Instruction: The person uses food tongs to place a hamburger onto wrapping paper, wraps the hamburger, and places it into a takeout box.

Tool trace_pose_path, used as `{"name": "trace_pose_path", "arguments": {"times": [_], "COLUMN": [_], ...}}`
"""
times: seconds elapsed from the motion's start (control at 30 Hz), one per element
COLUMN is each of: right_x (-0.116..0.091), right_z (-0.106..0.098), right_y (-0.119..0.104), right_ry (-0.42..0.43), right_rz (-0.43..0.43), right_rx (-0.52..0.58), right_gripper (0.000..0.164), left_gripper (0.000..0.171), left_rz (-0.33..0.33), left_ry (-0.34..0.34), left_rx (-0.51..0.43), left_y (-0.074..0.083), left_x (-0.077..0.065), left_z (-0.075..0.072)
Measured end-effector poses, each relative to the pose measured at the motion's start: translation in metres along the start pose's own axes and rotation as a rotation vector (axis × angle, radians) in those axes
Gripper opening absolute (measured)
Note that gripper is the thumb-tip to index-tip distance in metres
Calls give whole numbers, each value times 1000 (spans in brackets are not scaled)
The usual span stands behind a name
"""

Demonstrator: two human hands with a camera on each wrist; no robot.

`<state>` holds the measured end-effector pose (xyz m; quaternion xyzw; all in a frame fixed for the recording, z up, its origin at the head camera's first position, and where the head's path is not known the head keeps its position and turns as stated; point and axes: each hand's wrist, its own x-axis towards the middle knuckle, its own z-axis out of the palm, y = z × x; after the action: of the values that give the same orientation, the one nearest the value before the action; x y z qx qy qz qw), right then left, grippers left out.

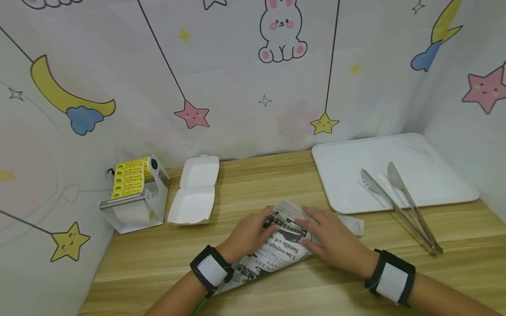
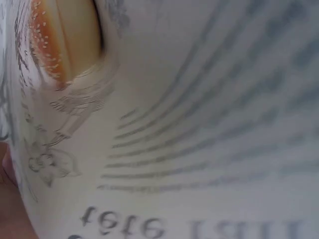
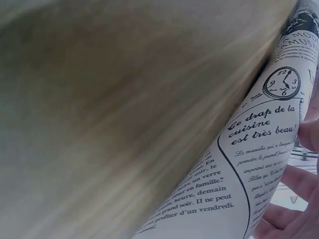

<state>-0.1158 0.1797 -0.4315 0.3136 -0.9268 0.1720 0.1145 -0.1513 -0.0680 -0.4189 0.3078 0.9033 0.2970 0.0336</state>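
Observation:
On the table, a sheet of newsprint-patterned wrapping paper [image 1: 282, 250] is folded over a bulky shape, with one corner stretching toward the near left. A sesame-seed bun [image 2: 75, 40] shows inside the paper in the left wrist view; the head view hides it. The left hand [image 1: 249, 230] grips the paper's left side, its thumb on top. From the right, the right hand [image 1: 334, 235] holds the fold with curled, spread fingers. Beyond that hand, a paper flap [image 1: 353, 224] sticks out. Fingers [image 3: 286, 219] appear against the paper's edge in the right wrist view.
At the back left stands a label dispenser [image 1: 134, 193] with yellow labels, beside an opened white carton [image 1: 193, 191]. A white tray [image 1: 356, 158] lies at the back right. Metal tongs [image 1: 411, 210] rest across its front edge. Patterned curtains [image 1: 237, 79] enclose the wooden table [image 1: 158, 267].

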Motion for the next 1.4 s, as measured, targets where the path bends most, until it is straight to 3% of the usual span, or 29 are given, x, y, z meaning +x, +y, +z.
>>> {"name": "trace_pose_path", "arguments": {"times": [0.13,0.27,0.4,0.6,0.8,0.87,0.93,1.03,1.1,1.23,1.4], "right_x": [-3,-5,-5,-6,-7,-7,-7,-7,-6,-6,-7], "right_z": [2,2,2,1,1,1,1,1,1,2,3], "right_y": [-2,-2,-2,-2,-3,-3,-3,-3,-4,-5,-4], "right_ry": [-13,-6,-24,-60,-45,-33,-30,-45,-61,-81,-65], "right_rz": [13,13,28,37,17,8,5,19,31,46,44], "right_rx": [3,11,19,16,25,22,16,18,24,38,34], "right_gripper": [47,46,45,46,46,46,46,45,45,45,45], "left_gripper": [73,82,66,30,22,26,42,71,79,81,82], "left_rz": [-25,11,65,99,143,166,175,141,104,72,108], "left_ry": [54,131,186,128,121,83,-5,-166,-230,-252,-254], "left_rx": [54,151,262,413,410,375,337,296,288,280,253], "left_y": [-5,-8,-14,-24,-16,-8,1,10,13,13,12], "left_x": [1,2,1,-2,-2,-3,-5,-10,-12,-14,-12], "left_z": [4,4,3,3,-4,-7,-9,-5,-1,4,3]}}
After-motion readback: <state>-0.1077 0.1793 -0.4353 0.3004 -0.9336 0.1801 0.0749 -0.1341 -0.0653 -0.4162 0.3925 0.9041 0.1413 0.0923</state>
